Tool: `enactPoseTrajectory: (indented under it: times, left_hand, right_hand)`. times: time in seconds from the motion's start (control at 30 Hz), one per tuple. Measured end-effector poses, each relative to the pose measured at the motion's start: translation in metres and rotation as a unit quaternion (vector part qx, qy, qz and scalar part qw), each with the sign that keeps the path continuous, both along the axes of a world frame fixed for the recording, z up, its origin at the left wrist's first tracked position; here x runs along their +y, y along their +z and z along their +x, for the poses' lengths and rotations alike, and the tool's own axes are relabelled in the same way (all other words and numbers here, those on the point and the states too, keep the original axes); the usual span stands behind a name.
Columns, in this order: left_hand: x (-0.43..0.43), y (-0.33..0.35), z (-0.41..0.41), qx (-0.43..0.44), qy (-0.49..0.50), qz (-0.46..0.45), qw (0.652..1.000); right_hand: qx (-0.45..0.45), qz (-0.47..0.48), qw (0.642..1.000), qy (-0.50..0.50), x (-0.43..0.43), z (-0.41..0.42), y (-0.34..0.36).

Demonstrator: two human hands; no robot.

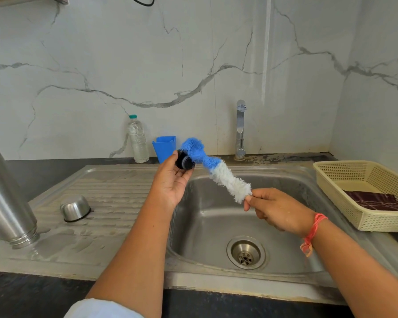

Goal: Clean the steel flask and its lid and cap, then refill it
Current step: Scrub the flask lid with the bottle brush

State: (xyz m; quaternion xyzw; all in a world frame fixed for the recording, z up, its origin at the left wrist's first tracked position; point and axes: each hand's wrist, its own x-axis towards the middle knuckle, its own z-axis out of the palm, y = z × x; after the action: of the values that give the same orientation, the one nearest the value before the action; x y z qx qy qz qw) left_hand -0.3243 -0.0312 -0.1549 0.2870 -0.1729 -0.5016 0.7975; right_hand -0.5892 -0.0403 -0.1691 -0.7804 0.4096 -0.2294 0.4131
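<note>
just left of centre frame the left grip [172, 182] clasps the black lid [185, 162], and the brush [216, 171] pinched in the right grip [278, 210] slants up-left, its blue tip touching that lid.

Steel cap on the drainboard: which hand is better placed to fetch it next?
Left, probably: the steel cap sits left of the left hand, which holds the black lid; the right hand grips the bottle brush over the sink.
</note>
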Motion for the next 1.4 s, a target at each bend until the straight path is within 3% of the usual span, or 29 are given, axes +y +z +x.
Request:
enactPoseTrajectory:
  times: [0.13, 0.43, 0.8, 0.97, 1.13, 1.33, 1.4]
  left_hand:
    - [0.001, 0.001, -0.005, -0.034, -0.02, 0.009, 0.999]
    - [-0.008, -0.004, 0.0, 0.001, 0.02, -0.009, 1.0]
    - [-0.009, -0.007, 0.001, -0.003, 0.042, 0.009, 0.999]
    - [-0.008, -0.006, -0.004, -0.091, 0.021, 0.02, 0.995]
    - [-0.002, -0.004, -0.01, -0.111, -0.024, -0.003, 0.994]
    - [-0.001, -0.002, -0.003, -0.022, 0.033, -0.027, 0.999]
    - [-0.001, -0.002, -0.004, -0.037, 0.018, -0.021, 0.999]
  right_hand:
    - [-0.058, 0.083, 0.995, 0.005, -0.001, 0.0, 0.002]
    - [-0.13, 0.135, 0.982, 0.01, 0.005, 0.008, 0.005]
    - [-0.078, 0.145, 0.986, 0.039, 0.01, 0.006, 0.004]
    - [-0.048, 0.126, 0.99, 0.034, 0.008, 0.007, 0.001]
    - [-0.05, 0.112, 0.992, 0.02, 0.004, 0.007, -0.002]
    - [-0.018, 0.108, 0.994, 0.03, 0.004, 0.007, -0.003]
    - [-0.024, 0.102, 0.994, 0.027, 0.005, 0.009, -0.004]
